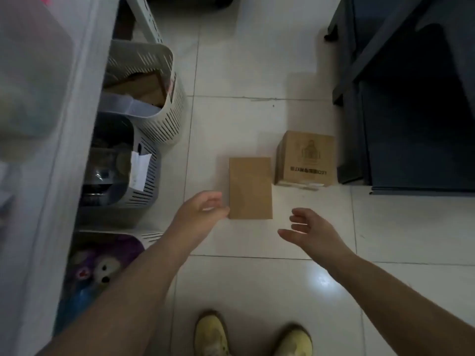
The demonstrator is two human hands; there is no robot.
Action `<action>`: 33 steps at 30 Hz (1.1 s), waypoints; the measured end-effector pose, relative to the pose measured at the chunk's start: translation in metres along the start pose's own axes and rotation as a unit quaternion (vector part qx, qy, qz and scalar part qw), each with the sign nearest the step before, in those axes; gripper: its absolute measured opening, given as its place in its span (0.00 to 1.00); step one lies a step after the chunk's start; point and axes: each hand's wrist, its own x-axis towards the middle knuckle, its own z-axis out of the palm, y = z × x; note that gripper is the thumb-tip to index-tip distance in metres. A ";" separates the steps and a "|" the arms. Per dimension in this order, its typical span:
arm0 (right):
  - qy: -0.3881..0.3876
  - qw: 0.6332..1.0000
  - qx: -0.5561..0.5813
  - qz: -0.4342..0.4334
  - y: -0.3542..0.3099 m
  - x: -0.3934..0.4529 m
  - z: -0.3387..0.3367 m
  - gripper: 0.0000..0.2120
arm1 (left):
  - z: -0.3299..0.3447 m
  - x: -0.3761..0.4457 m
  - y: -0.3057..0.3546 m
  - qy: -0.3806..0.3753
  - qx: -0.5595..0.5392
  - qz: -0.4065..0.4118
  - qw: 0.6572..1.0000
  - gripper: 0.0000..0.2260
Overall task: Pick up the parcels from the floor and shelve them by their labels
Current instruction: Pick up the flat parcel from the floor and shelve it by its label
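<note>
Shelving is running down the left side, pale and blurred up close, with slotted baskets sitting in it one below another. The upper basket is holding brown cardboard, the middle basket is carrying a white paper slip on its wall, and the lowest one is showing a purple soft toy.

The left hand is reaching down beside the flat parcel, its fingers loosely curled and holding nothing, the fingertips just at the parcel's near left corner; whether they are touching it is hard to tell. The flat parcel is lying on the pale floor tiles, plain brown side up, with no label showing.

The right hand is hovering on the parcel's other side, a little apart from it, fingers spread and relaxed, gripping nothing.

Further right, the box is standing on the floor just behind the flat parcel's far right corner, dark print on its top, with its right side close against a dark cabinet.

At the bottom, two yellowish shoes are pointing toward the parcels.
</note>
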 end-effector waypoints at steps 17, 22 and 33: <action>0.066 0.991 -0.116 -0.029 0.071 0.172 0.067 0.39 | 0.083 0.160 -0.094 0.024 0.008 -0.008 1.000 0.24; 0.070 0.995 -0.067 -0.020 0.074 0.206 0.070 0.41 | 0.087 0.196 -0.104 0.037 0.001 0.000 0.999 0.29; 0.051 0.997 -0.051 0.007 0.081 0.214 0.085 0.32 | 0.102 0.220 -0.110 -0.001 -0.007 -0.048 0.999 0.21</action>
